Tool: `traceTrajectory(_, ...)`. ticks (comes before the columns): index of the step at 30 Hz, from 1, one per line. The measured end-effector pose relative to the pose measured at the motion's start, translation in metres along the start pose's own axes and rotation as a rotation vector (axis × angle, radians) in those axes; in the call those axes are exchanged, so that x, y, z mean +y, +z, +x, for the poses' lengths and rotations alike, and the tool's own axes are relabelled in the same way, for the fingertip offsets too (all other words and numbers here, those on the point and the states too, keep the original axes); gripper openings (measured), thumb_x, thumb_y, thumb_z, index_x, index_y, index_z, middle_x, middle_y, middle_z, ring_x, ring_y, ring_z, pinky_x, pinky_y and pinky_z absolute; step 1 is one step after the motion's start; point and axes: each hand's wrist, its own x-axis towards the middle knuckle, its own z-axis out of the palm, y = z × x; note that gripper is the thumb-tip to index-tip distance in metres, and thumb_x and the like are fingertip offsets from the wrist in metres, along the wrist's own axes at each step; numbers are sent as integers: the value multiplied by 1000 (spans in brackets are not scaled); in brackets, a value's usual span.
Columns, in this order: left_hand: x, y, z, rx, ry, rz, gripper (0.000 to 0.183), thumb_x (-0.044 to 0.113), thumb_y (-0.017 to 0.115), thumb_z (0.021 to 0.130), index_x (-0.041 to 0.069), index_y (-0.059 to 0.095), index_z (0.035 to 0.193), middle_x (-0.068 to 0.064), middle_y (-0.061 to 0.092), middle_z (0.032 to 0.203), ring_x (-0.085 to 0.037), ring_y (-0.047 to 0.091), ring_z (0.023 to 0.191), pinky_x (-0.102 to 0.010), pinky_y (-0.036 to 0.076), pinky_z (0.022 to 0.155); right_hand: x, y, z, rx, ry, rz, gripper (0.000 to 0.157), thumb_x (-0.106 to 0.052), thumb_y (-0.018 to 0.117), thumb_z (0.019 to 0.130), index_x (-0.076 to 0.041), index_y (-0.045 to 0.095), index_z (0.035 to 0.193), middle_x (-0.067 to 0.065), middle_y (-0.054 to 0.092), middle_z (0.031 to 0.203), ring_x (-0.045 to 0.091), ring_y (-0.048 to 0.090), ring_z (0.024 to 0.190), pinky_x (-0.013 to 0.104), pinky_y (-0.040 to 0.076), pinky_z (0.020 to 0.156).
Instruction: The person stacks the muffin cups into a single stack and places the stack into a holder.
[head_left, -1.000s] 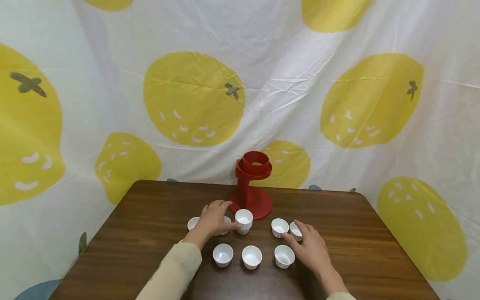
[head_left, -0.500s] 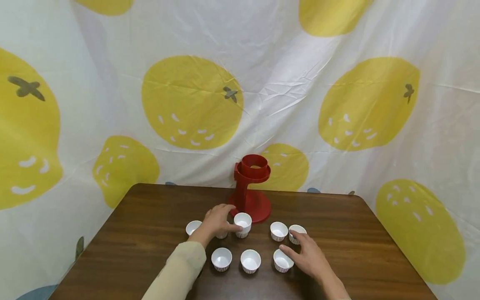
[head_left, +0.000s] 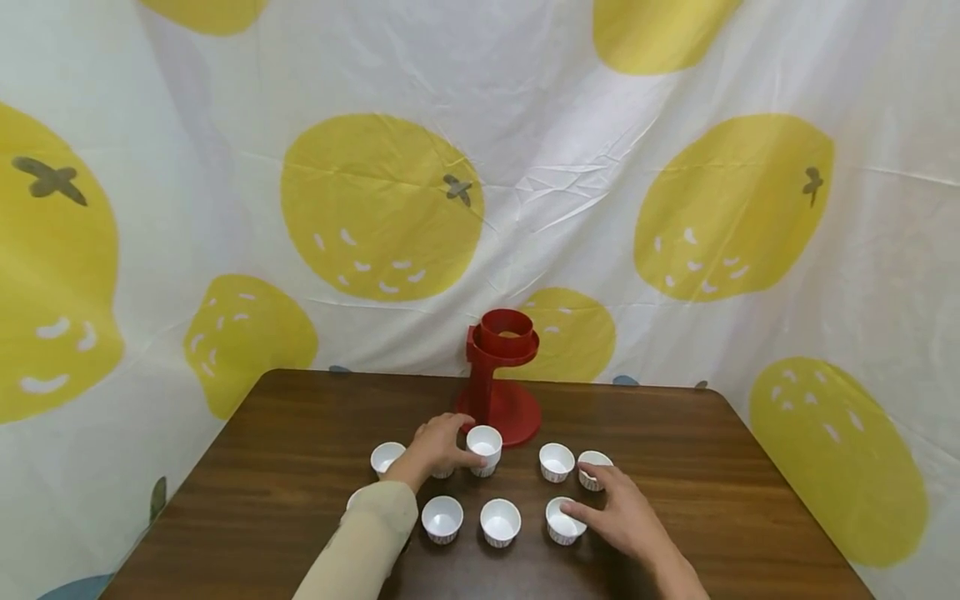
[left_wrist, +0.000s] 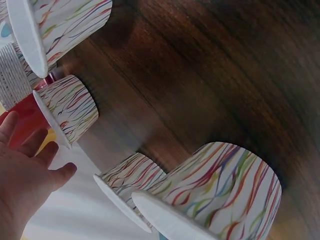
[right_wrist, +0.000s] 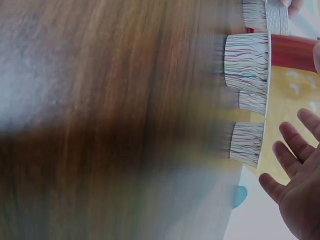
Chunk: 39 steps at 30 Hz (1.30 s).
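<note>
My left hand (head_left: pixel 437 446) reaches to a stack of nested paper baking cups (head_left: pixel 484 446), thumb before it and index finger behind. Whether they press on it I cannot tell; the left wrist view shows the other fingers (left_wrist: pixel 47 152) spread. My right hand (head_left: pixel 626 512) is extended with fingers apart, holding nothing. Its thumb overlaps the rim of a front-row cup (head_left: pixel 564 523) and its fingertips come before a back-row cup (head_left: pixel 595 472). Coloured wavy lines run round the cups, as on this patterned cup (right_wrist: pixel 247 60). My left arm partly hides cups on the left.
A red stand with a ring holder (head_left: pixel 498 367) rises behind the stack. More cups stand apart in two rows, such as the front-left cup (head_left: pixel 442 519), the front-middle cup (head_left: pixel 500 522) and the far-left cup (head_left: pixel 387 458). A lemon-print cloth (head_left: pixel 540 200) hangs behind the wooden table (head_left: pixel 697 467).
My right hand has shifted slightly toward me, uncovering more of the right back cup and overlapping the front one. The left hand stays at the stack. The head view tilts slightly.
</note>
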Motion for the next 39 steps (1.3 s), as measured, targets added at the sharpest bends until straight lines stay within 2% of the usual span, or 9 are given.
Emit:
traceTrajectory(7, -3, 0, -1, -4, -21, -11, 67, 49, 76, 65, 14, 55, 118, -12, 54, 116, -32, 44, 110, -57, 26, 92, -1, 3, -5, -18, 11, -1, 74, -58, 72, 63, -12, 58, 119, 6, 56, 119, 27, 47, 114, 45, 35, 93)
traceTrajectory(18, -3, 3, 0, -20, -22, 10, 62, 51, 75, 64, 19, 57, 114, -6, 54, 115, -30, 43, 112, -61, 19, 95, 6, 13, -8, -147, -4, 29, 88, -53, 79, 54, -7, 52, 125, 18, 48, 128, 34, 42, 119, 49, 33, 95)
traceTrajectory(24, -1, 6, 1, -27, -8, 32, 66, 53, 75, 64, 18, 56, 116, -6, 53, 119, -30, 43, 114, -62, 19, 95, 7, 16, -7, -183, -3, 33, 80, -49, 80, 56, -8, 55, 121, 17, 51, 123, 35, 43, 117, 51, 33, 93)
traceTrajectory(30, -1, 9, 0, -27, -8, 28, 66, 52, 74, 65, 19, 56, 118, -6, 52, 121, -30, 42, 115, -62, 17, 95, 4, 15, -6, -169, 0, 21, 71, -47, 79, 59, -10, 59, 116, 10, 59, 114, 27, 52, 107, 46, 40, 87)
traceTrajectory(39, 1, 12, -2, -17, -4, 6, 65, 54, 74, 63, 22, 57, 116, -5, 54, 118, -30, 43, 114, -63, 17, 95, -4, 13, 0, -80, 6, 72, 62, -45, 78, 63, -11, 62, 112, 0, 64, 100, 16, 57, 92, 37, 43, 80)
